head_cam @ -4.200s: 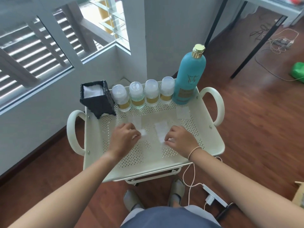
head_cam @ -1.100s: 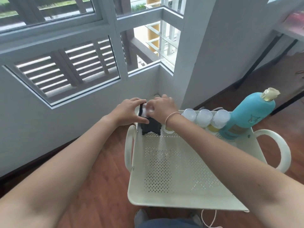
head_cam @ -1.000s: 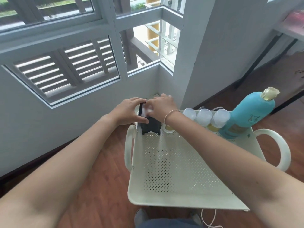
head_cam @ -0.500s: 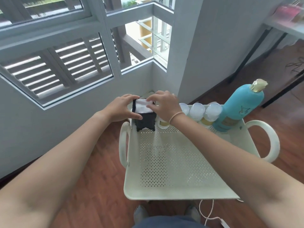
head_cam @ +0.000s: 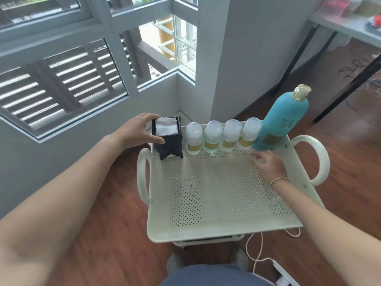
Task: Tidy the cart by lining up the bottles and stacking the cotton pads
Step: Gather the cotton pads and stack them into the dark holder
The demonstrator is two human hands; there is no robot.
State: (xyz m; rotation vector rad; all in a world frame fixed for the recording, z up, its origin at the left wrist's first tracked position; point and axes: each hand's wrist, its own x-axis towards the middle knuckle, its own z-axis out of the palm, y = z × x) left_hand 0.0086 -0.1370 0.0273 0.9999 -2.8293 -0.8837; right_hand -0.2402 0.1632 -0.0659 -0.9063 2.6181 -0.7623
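A black square holder (head_cam: 171, 145) stands in the back left corner of the cream perforated cart tray (head_cam: 206, 234), with a stack of white cotton pads (head_cam: 166, 125) inside it. My left hand (head_cam: 137, 131) grips the holder's left side. To its right, several small clear bottles (head_cam: 214, 136) with pale caps stand in a row along the back rim, ending at a tall teal bottle (head_cam: 282, 122) with a gold cap. My right hand (head_cam: 267, 166) hovers low over the tray floor just in front of the teal bottle, fingers apart. Whether a pad lies under its fingertips is unclear.
The cart has looped handles on the left (head_cam: 142, 176) and right (head_cam: 318, 159). A white wall and window corner stand close behind it. A white cable (head_cam: 255, 250) runs over the wooden floor by my feet. Black table legs (head_cam: 338, 96) stand at the right.
My right hand has left the top of the black holder and moved right, down to the tray in front of the teal bottle. My left hand stays on the holder.
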